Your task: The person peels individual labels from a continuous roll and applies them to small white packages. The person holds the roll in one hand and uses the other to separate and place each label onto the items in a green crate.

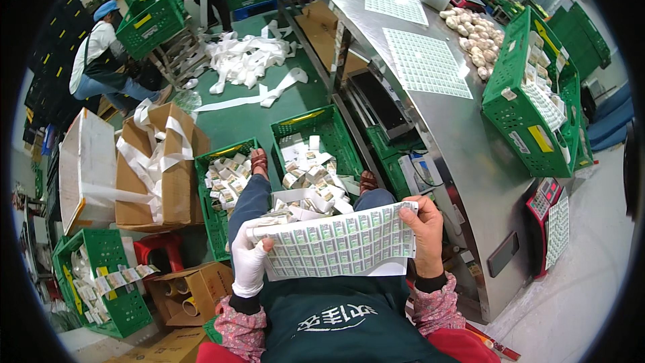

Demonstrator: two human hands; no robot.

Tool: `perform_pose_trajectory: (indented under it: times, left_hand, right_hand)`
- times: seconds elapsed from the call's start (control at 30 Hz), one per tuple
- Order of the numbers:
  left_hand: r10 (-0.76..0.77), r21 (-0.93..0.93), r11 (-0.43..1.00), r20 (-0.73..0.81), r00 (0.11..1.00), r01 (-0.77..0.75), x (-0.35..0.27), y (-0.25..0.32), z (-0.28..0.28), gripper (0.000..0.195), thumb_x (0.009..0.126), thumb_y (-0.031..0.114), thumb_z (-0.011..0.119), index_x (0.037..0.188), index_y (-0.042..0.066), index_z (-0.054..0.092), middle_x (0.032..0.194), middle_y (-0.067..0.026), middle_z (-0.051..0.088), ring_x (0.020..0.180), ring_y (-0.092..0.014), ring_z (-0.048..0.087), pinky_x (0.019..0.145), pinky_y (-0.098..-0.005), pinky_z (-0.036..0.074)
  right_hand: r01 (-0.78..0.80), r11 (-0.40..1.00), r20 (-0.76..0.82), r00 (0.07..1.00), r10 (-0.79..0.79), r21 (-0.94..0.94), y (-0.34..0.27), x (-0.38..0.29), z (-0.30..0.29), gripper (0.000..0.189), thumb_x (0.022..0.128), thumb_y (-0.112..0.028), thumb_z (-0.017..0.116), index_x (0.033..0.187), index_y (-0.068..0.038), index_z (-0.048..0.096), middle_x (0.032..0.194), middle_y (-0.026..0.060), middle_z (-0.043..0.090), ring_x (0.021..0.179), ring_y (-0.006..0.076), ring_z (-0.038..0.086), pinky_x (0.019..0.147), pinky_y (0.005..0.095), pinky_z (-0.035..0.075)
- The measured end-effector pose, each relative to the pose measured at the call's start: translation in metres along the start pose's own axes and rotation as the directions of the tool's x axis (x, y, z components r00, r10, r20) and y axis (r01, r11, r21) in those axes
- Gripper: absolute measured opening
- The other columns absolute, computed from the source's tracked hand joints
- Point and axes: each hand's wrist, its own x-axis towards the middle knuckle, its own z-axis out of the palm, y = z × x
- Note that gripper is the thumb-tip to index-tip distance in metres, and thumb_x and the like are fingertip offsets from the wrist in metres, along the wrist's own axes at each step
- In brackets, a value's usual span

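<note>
A sheet of small printed green and white labels (342, 242) spans the space above my lap. My left hand (252, 257), in a white glove with the thumb tip bare, grips the sheet's left end. At the upper right corner, my bare right hand (425, 232) pinches it between thumb and fingers. Another white sheet edge shows below it. Just beyond the sheet are loose pieces of label strip (302, 201), partly hidden by it. Two green plastic crates, one at the left (201, 181) and one at the right (347, 136), hold many small label-covered pieces between and beside my feet.
A steel table (443, 126) on the right bears label sheets (428, 60), garlic bulbs (473, 35), a filled green crate (509, 96) and a phone (503, 254). Cardboard box (166, 186) with white strips stands left. White backing strips (247, 58) litter the floor; a person (103, 55) crouches beyond.
</note>
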Motion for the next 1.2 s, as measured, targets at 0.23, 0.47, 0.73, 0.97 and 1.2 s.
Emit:
perform_pose_trajectory:
  times: [0.23, 0.47, 0.73, 0.97, 1.2]
  left_hand:
    - [0.065, -0.009, 0.998, -0.110, 0.992, -0.066, 0.008, -0.019, -0.001, 0.031, 0.079, 0.025, 0.078, 0.092, 0.000, 0.065, 0.088, -0.0019, 0.065, 0.078, -0.008, 0.056, 0.071, -0.0229, 0.043]
    - [0.138, 0.174, 0.979, -0.181, 0.974, -0.107, 0.015, -0.020, 0.001, 0.036, 0.083, 0.033, 0.074, 0.077, 0.000, 0.063, 0.074, 0.0023, 0.059, 0.066, -0.006, 0.050, 0.061, -0.0217, 0.038]
    - [0.235, 0.275, 0.943, -0.147, 0.961, -0.189, 0.016, -0.020, 0.002, 0.030, 0.082, 0.025, 0.075, 0.078, -0.003, 0.064, 0.076, 0.0001, 0.059, 0.069, -0.008, 0.052, 0.062, -0.0228, 0.038]
    - [-0.050, 0.005, 0.999, 0.102, 0.994, 0.050, 0.014, -0.010, 0.010, 0.050, 0.073, 0.026, 0.082, 0.108, -0.003, 0.061, 0.099, -0.0071, 0.067, 0.089, -0.014, 0.063, 0.081, -0.0265, 0.049]
    - [-0.044, 0.091, 0.995, -0.004, 0.999, 0.045, 0.010, -0.007, 0.008, 0.018, 0.079, 0.011, 0.076, 0.089, -0.003, 0.069, 0.089, -0.0064, 0.067, 0.081, -0.014, 0.060, 0.073, -0.0250, 0.045]
  right_hand:
    - [0.108, 0.994, -0.066, 0.992, -0.110, -0.032, 0.004, 0.007, -0.003, 0.019, 0.084, -0.005, 0.069, 0.082, -0.005, 0.050, 0.084, 0.0020, 0.058, 0.071, 0.0070, 0.054, 0.069, 0.0227, 0.045]
    - [0.067, 0.992, -0.060, 0.996, -0.061, 0.106, 0.002, 0.007, -0.005, 0.022, 0.081, -0.001, 0.072, 0.086, -0.004, 0.050, 0.085, 0.0031, 0.057, 0.075, 0.0075, 0.057, 0.070, 0.0208, 0.047]
    - [-0.322, 0.944, 0.178, 0.935, 0.306, 0.070, 0.005, 0.010, -0.019, 0.027, 0.076, -0.007, 0.076, 0.096, 0.001, 0.061, 0.086, 0.0066, 0.067, 0.072, 0.0115, 0.063, 0.067, 0.0233, 0.051]
    - [-0.266, 0.964, 0.112, 0.957, 0.266, -0.015, -0.002, 0.010, -0.015, 0.011, 0.079, -0.002, 0.071, 0.086, 0.001, 0.063, 0.078, 0.0022, 0.060, 0.071, 0.0091, 0.059, 0.066, 0.0227, 0.046]
    - [-0.130, 0.976, 0.043, 0.989, 0.140, -0.174, -0.009, 0.001, -0.009, 0.008, 0.075, -0.001, 0.070, 0.073, 0.002, 0.063, 0.070, 0.0027, 0.057, 0.063, 0.0084, 0.051, 0.060, 0.0227, 0.038]
